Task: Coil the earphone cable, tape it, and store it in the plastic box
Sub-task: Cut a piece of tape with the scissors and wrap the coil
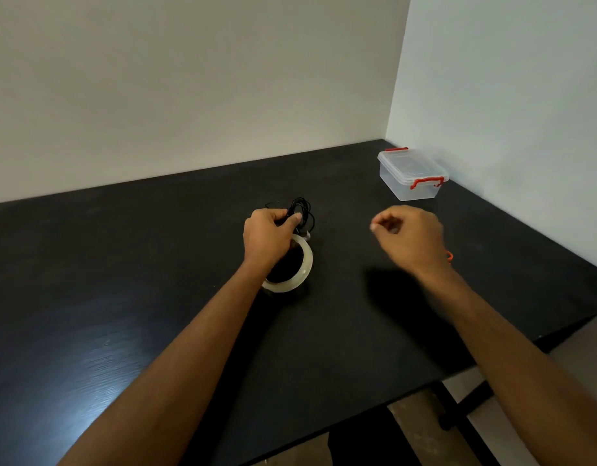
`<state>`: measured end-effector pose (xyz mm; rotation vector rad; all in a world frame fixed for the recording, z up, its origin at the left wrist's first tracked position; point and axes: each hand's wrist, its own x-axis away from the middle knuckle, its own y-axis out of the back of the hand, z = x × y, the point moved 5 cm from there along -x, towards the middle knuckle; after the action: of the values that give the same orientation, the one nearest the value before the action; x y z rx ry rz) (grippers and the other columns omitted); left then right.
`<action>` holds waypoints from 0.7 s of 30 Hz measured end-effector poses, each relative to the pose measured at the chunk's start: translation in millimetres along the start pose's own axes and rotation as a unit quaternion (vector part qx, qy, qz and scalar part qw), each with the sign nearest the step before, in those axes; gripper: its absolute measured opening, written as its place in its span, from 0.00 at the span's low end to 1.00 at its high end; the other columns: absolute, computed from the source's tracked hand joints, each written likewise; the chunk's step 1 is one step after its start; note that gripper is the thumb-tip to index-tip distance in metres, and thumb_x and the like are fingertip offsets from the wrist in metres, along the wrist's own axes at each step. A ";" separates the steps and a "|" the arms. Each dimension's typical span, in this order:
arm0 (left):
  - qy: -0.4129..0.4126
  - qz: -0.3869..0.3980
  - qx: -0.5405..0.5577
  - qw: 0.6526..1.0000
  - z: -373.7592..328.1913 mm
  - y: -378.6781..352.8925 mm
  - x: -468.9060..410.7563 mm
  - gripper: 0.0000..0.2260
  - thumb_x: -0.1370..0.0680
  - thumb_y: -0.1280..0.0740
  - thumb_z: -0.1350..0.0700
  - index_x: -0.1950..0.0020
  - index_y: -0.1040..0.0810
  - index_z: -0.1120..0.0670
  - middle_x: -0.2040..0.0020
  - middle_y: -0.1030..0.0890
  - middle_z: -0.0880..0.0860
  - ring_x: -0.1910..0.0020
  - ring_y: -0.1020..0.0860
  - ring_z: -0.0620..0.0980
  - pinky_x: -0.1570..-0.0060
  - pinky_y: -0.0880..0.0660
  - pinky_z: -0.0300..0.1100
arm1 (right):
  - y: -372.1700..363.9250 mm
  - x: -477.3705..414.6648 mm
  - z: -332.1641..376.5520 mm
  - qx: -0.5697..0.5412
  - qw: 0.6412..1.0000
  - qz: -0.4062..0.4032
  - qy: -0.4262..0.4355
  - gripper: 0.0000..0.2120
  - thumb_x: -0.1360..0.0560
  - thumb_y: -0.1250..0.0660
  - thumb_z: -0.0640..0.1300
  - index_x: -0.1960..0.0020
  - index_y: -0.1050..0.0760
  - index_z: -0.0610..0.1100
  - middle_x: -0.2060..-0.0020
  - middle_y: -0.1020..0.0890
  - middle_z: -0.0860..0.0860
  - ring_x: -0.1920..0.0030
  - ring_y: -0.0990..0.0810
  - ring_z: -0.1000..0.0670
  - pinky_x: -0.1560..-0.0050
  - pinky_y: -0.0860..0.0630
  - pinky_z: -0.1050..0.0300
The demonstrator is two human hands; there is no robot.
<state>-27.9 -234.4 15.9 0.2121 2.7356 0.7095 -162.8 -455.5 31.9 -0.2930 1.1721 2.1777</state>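
My left hand grips a bundle of black earphone cable just above the black table; loops stick out past my fingers. Under that wrist lies a roll of clear tape, flat on the table. My right hand hovers to the right with fingers curled in; thumb and forefinger are pinched, and I cannot make out anything between them. The clear plastic box with red clips stands at the far right corner, its lid on.
White walls close off the back and right of the table. A small orange-red object peeks out behind my right wrist. The table's front right edge runs diagonally, with a black leg frame and floor below it.
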 end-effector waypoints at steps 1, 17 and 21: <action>-0.018 -0.010 -0.015 1.000 -3.3 5.4 0.1 0.09 0.21 0.29 0.49 0.62 0.19 0.43 0.69 0.17 0.46 0.70 0.20 0.41 0.67 0.23 0.40 | 9.8 1.9 -8.8 0.036 0.999 -0.002 0.002 0.03 0.27 0.24 0.44 0.56 0.16 0.51 0.64 0.19 0.58 0.64 0.22 0.60 0.55 0.25 0.61; -0.256 -0.095 -0.121 0.954 -39.1 45.2 18.3 0.07 0.20 0.31 0.56 0.53 0.15 0.58 0.64 0.19 0.51 0.67 0.23 0.48 0.64 0.22 0.49 | 55.8 17.4 -59.9 0.211 0.968 0.085 -0.106 0.05 0.30 0.24 0.50 0.58 0.14 0.49 0.62 0.19 0.53 0.59 0.23 0.49 0.54 0.30 0.57; -0.279 -0.095 -0.121 0.948 -41.9 46.8 21.7 0.08 0.20 0.31 0.57 0.53 0.15 0.59 0.64 0.19 0.52 0.66 0.23 0.48 0.63 0.22 0.46 | 62.7 20.9 -68.0 0.211 0.952 0.142 -0.169 0.03 0.31 0.24 0.48 0.63 0.15 0.50 0.65 0.16 0.55 0.65 0.23 0.54 0.57 0.29 0.58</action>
<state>-59.1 -207.9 68.3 0.0735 2.0787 0.7807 -225.2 -526.5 24.6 0.4418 1.5004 2.0288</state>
